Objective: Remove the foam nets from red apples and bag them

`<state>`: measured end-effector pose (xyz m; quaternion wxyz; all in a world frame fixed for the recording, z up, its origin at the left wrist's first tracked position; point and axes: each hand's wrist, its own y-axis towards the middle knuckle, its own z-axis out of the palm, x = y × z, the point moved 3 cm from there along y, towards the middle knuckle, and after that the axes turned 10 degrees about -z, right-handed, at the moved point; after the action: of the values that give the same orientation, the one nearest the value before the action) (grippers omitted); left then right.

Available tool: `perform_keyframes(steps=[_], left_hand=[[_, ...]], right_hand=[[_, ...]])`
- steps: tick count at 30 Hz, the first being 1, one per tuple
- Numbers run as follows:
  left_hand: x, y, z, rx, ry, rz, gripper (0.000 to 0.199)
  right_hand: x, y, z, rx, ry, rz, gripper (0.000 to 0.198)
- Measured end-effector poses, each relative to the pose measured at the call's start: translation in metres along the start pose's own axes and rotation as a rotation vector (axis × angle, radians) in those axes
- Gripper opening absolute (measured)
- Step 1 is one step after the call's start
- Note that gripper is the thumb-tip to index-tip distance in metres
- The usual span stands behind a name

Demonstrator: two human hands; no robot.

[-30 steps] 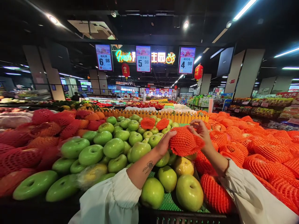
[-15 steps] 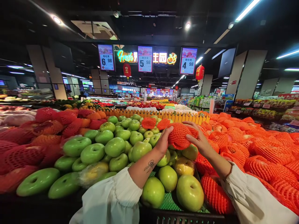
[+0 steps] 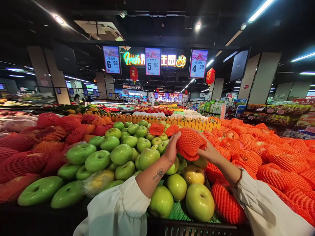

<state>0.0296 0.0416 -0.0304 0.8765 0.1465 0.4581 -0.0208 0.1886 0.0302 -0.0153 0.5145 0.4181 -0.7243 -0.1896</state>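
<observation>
Head view: both half-curled hands (image 3: 172, 147) grip rounded orange foam-mesh bundle (image 3: 189, 143) near black plastic crate (image 3: 197, 228) right edge; blue rectangular screens (image 3: 153, 62) read 6.98, 5.98, 4.98.

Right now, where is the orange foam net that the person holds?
In the head view, the net is right of centre, between the left hand and the right hand, above green apples.

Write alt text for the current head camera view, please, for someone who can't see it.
A person's left hand and right hand hold a rounded orange foam net over green apples. Netted fruit is piled on both sides; three lit price screens hang beyond.
</observation>
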Motion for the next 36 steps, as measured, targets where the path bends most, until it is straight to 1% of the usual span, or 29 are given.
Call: perform_keyframes(steps=[3,7,9,11,13,15,18,20,21,23,26,28,30,31,32,33,35,36], left_hand=[[0.001,-0.003,0.001,0.006,0.027,0.02,0.037],[-0.003,-0.011,0.007,0.104,0.158,0.073,0.044],[-0.005,-0.015,0.008,0.113,0.241,0.103,0.041],[-0.008,-0.018,0.006,0.081,0.339,0.156,0.036],[-0.012,-0.021,0.005,0.042,0.457,0.228,0.03],[-0.017,-0.024,0.005,-0.008,0.551,0.332,0.024],[-0.027,-0.029,0.006,-0.084,0.635,0.545,0.019],[-0.031,-0.03,0.006,-0.116,0.666,0.634,0.018],[-0.032,-0.029,0.006,-0.129,0.672,0.637,0.019],[-0.031,-0.023,0.001,-0.179,0.634,0.597,0.02],[-0.025,-0.01,-0.011,-0.244,0.489,0.531,0.023],[-0.022,-0.001,-0.016,-0.232,0.428,0.488,0.027],[-0.019,0.006,-0.019,-0.2,0.43,0.449,0.03],[-0.019,0.007,-0.019,-0.191,0.444,0.442,0.031],[-0.019,0.007,-0.019,-0.188,0.459,0.446,0.029],[-0.02,0.006,-0.017,-0.188,0.474,0.457,0.027],[-0.023,0.001,-0.014,-0.205,0.517,0.489,0.02],[-0.024,-0.002,-0.013,-0.216,0.552,0.507,0.015]], right_hand=[[-0.001,0.001,0.002,0.007,0.035,0.041,0.094],[0.0,0.001,0.001,-0.059,0.032,0.028,0.088],[0.001,0.0,0.0,-0.07,0.013,0.028,0.088],[0.003,-0.001,-0.001,-0.06,-0.028,0.02,0.088],[0.006,-0.001,-0.005,-0.065,-0.087,-0.033,0.089],[0.007,-0.001,-0.008,-0.079,-0.144,-0.098,0.09],[0.008,0.0,-0.01,-0.084,-0.188,-0.14,0.092],[0.009,0.0,-0.008,-0.047,-0.196,-0.154,0.095],[0.01,0.0,-0.006,-0.023,-0.202,-0.164,0.096],[0.013,-0.001,-0.002,0.017,-0.22,-0.175,0.097],[0.019,-0.003,0.004,0.041,-0.228,-0.186,0.099],[0.022,-0.005,0.006,0.052,-0.208,-0.177,0.114],[0.024,-0.005,0.007,0.041,-0.185,-0.163,0.132],[0.025,-0.005,0.007,0.032,-0.182,-0.165,0.135],[0.026,-0.005,0.007,0.022,-0.19,-0.177,0.133],[0.026,-0.004,0.006,0.009,-0.208,-0.194,0.125],[0.027,-0.003,0.004,-0.052,-0.255,-0.214,0.105],[0.027,-0.002,0.002,-0.107,-0.264,-0.206,0.097]])
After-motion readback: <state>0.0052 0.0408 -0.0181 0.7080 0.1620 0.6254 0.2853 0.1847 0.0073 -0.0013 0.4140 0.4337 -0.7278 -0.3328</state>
